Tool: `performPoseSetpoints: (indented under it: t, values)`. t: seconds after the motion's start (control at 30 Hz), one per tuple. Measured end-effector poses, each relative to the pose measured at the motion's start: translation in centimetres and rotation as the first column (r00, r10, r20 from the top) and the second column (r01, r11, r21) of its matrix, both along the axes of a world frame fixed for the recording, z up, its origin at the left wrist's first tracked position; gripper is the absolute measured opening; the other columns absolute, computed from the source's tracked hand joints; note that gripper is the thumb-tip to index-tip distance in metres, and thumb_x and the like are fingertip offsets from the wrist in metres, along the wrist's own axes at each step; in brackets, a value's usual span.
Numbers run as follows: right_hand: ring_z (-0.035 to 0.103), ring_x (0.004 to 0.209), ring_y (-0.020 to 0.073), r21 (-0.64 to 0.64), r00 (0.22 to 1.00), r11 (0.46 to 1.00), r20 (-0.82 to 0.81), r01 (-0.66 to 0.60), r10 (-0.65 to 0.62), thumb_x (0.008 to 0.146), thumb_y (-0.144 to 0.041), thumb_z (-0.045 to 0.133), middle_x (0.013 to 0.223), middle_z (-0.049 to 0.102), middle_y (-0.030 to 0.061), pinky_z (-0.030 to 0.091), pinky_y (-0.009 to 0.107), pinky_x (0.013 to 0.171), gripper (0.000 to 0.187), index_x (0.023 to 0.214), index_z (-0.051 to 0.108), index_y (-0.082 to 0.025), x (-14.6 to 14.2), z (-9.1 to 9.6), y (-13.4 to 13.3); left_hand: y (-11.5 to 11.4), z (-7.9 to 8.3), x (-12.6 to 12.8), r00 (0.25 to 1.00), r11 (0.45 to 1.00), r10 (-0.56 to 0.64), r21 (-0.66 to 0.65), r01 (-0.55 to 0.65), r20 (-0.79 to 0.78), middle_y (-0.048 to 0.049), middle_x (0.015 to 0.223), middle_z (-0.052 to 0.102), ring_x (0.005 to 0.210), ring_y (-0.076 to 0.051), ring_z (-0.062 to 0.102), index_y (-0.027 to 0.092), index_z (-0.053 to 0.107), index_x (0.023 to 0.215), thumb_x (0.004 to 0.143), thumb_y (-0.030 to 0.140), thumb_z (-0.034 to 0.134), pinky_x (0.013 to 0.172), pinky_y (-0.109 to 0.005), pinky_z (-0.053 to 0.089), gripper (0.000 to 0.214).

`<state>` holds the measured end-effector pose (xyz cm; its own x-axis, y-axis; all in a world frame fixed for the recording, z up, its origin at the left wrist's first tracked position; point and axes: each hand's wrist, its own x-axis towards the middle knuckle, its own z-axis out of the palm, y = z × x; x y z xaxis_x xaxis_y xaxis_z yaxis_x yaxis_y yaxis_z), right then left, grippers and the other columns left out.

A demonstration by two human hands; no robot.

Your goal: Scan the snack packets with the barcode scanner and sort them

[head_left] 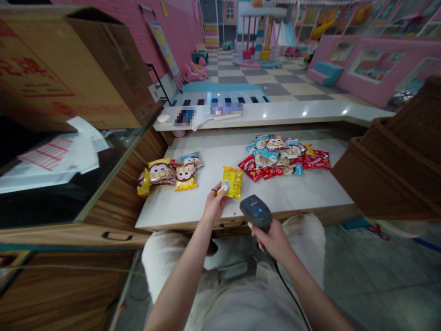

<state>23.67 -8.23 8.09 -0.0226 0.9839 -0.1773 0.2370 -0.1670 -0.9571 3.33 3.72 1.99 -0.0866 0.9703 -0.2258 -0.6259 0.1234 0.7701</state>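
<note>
A yellow snack packet (234, 181) is pinched at its left edge by my left hand (215, 202), its barcode side turned up above the white desk (206, 207). My right hand (274, 239) is wrapped around the handle of a dark barcode scanner (255, 210), which has a blue light on its head and a cable running down. The scanner is just right of the packet and apart from it. To the left lies a small group of yellow and blue snack packets (186, 176). A larger heap of red, blue and yellow packets (275, 158) rests at the right.
A big cardboard box (69, 69) and loose papers (58, 151) occupy the left counter. Along the raised white ledge (282, 112) lie a phone (185, 116) and a blurred flat item (226, 109). Brown woven baskets (396, 161) stand close at the right.
</note>
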Motion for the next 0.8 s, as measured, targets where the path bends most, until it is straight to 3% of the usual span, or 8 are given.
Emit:
performPoseSetpoints:
  t: [0.2,0.7,0.8]
  values:
    - [0.053,0.033,0.0154,0.002,1.000,1.000,0.000,-0.027,0.027,0.083,-0.046,0.071,0.040,0.053,-0.0052,0.043,0.025,0.042,0.027,0.072,0.063,-0.023,-0.39,-0.11,0.07,-0.42,-0.16,0.53,0.991,0.999,-0.029,0.038,0.035,-0.130,-0.0112,0.131,0.078,0.115,-0.025,0.075,0.019,0.072,0.132,0.069,0.033,0.097,0.100,-0.036,0.059,0.068]
    - [0.051,0.034,0.0145,0.050,0.998,0.997,0.029,-0.056,0.055,0.086,-0.043,0.070,0.040,0.053,-0.0045,0.042,0.025,0.043,0.028,0.067,0.060,-0.024,-0.64,0.26,0.45,-0.73,0.25,0.73,0.985,0.997,-0.038,0.056,0.048,-0.167,-0.0131,0.138,0.076,0.122,-0.030,0.074,0.019,0.073,0.136,0.066,0.033,0.093,0.105,-0.042,0.059,0.074]
    - [0.049,0.033,0.0142,0.051,0.998,0.997,0.042,-0.054,0.052,0.085,-0.043,0.070,0.039,0.052,-0.0046,0.043,0.025,0.042,0.028,0.068,0.061,-0.024,-0.64,0.38,0.46,-0.65,0.35,0.65,0.984,0.997,-0.045,0.059,0.056,-0.172,-0.0132,0.132,0.079,0.119,-0.029,0.075,0.018,0.074,0.133,0.064,0.034,0.095,0.106,-0.041,0.058,0.074]
